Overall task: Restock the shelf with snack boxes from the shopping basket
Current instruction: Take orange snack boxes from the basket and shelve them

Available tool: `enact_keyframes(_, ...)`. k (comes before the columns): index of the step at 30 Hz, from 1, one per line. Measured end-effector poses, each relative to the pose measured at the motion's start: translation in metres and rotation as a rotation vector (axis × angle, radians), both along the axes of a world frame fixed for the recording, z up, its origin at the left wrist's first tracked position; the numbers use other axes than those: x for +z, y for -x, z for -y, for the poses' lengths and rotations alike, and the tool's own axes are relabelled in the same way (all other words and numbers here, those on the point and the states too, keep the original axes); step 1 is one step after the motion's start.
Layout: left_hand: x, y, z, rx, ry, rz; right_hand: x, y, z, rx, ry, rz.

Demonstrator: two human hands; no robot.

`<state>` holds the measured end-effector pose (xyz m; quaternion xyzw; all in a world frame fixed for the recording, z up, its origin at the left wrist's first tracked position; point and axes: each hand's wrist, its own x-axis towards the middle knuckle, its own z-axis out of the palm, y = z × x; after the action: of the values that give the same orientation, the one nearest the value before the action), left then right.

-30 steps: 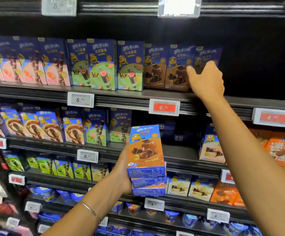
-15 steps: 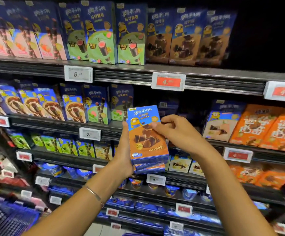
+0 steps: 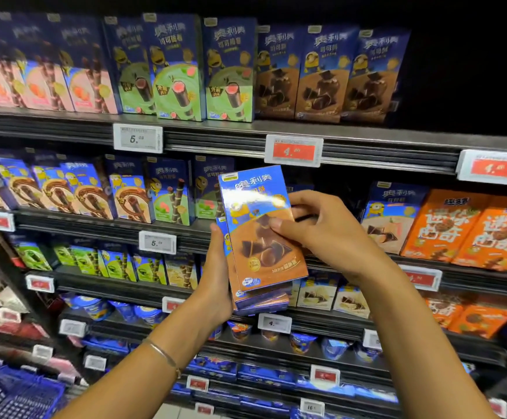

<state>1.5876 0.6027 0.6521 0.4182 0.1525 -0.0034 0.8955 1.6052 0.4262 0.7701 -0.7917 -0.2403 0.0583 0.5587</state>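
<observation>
While the left hand (image 3: 216, 276) grips a small stack of snack boxes (image 3: 261, 302) from the side, thumb along its left edge, the right hand (image 3: 328, 234) pinches the top box (image 3: 264, 255), thumb on the front and fingers (image 3: 306, 198) bent round its right edge. The stack is held up in front of the middle shelf (image 3: 80, 220), with orange boxes (image 3: 464, 228) to the right, matching brown boxes (image 3: 325, 74) on the shelf above, and the blue shopping basket (image 3: 10, 391) low at the left.

Dark store shelf (image 3: 216, 128), rows of snack boxes (image 3: 179, 68) standing upright
</observation>
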Motion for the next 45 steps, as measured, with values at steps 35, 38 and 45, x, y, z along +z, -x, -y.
enact_keyframes(35,0.034,-0.008,0.029,-0.057,-0.052,-0.117,0.123,-0.158,0.059,-0.834,0.231,0.442)
enact_keyframes(38,0.033,-0.008,0.029,-0.057,-0.057,-0.121,0.128,-0.16,0.057,-0.836,0.291,0.407)
enact_keyframes(45,0.028,-0.012,0.032,-0.067,-0.013,-0.12,0.129,-0.163,0.053,-0.855,0.334,0.345)
